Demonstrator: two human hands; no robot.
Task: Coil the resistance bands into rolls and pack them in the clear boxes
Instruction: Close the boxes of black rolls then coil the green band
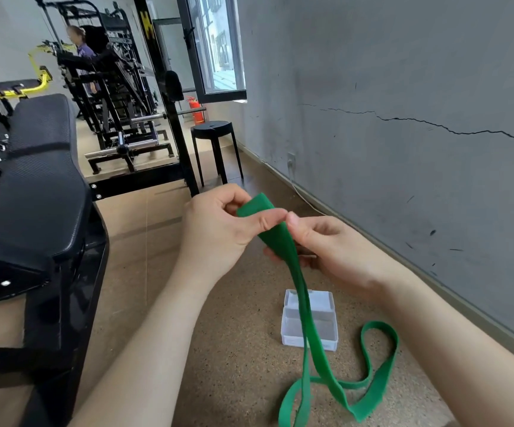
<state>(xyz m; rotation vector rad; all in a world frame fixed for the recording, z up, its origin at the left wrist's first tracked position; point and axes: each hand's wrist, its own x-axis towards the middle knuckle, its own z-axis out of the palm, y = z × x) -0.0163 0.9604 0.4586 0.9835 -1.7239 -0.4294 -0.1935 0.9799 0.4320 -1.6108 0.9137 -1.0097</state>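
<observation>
Resistance band (303,291): green, flat elastic strip, matt, finely textured face.
Clear box (310,322), near centre on the floor: transparent plastic, smooth, slightly frosted at the walls.
Floor (234,365): brown speckled sheet, matt, grainy look.
Wall (403,87), right: grey plaster or paint, matt, cracked and scuffed.
Bench pad (38,180), left: black padded covering, ribbed weave pattern, low sheen.
Stool (212,131), far centre: black, smooth, semi-matt.
Rack frames (163,87), far left: black painted metal; bare steel bars glossy.
</observation>
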